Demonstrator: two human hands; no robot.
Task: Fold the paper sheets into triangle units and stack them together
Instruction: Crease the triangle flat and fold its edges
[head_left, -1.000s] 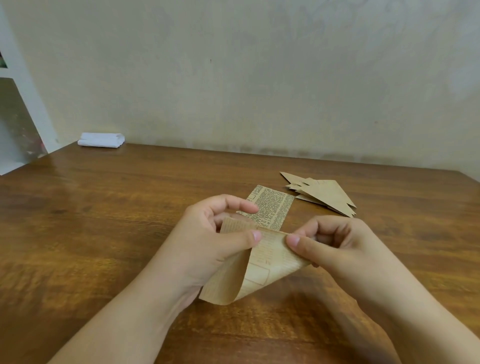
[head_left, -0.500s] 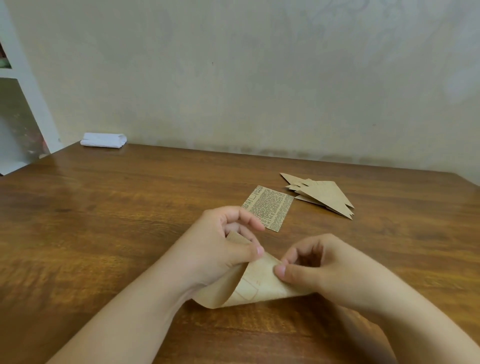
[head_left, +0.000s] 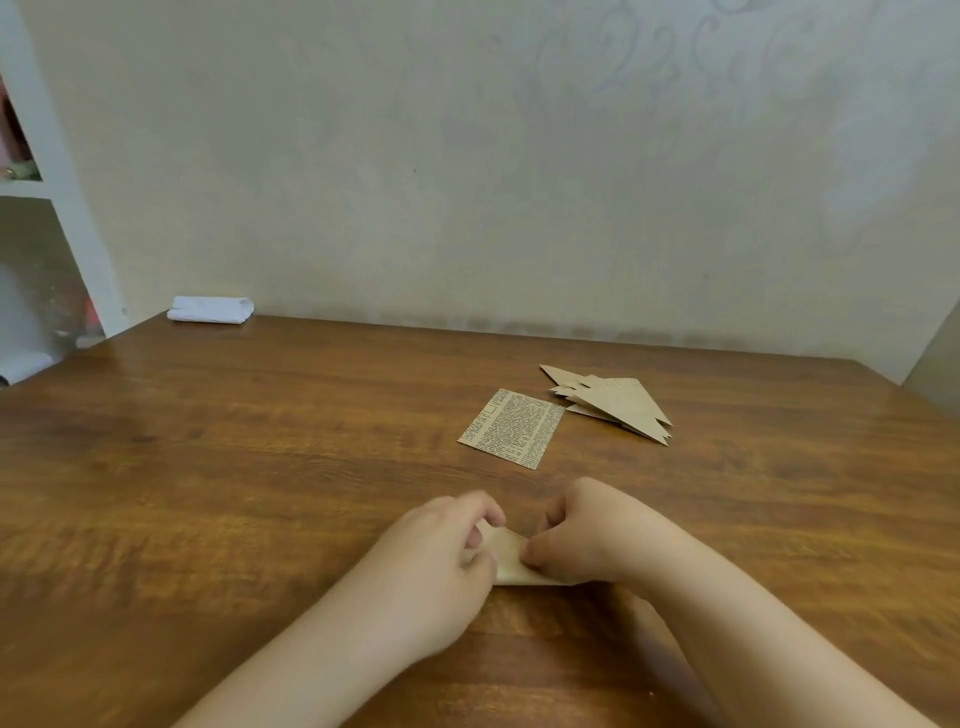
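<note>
The sheet (head_left: 511, 564) being folded is plain tan paper, lying low on the desk (head_left: 234, 493) near its front edge, between the two hands. Only a small wedge of it shows: a slanted upper edge running from the left hand down toward the right, and a straight lower edge flat against the wood. The rest is covered by the hands, so its full outline cannot be told, and the picture is a little blurred there.

The left hand (head_left: 441, 566) has its fingers (head_left: 485, 512) curled over the sheet's left end, thumb tucked against the paper, pinching it. The right hand (head_left: 587, 540) has its fingers curled down on the sheet's right end, the tips pressing the paper to the desk. Both hands are close together, almost touching over the paper.

Farther back, well apart from the hands, a second sheet (head_left: 511, 427) lies flat on the desk. It is a tan rectangle printed with dense dark newsprint-like columns, turned at a slant. Just beside its right far corner sits a stack (head_left: 618, 402) of folded triangle units in the same tan paper, overlapped and fanned so that several pointed tips stick out to the left and right.

At the desk's far left corner, against the wall (head_left: 467, 182), lies a folded white cloth (head_left: 210, 310). A white shelf (head_left: 47, 182) stands at the left edge of the view.
</note>
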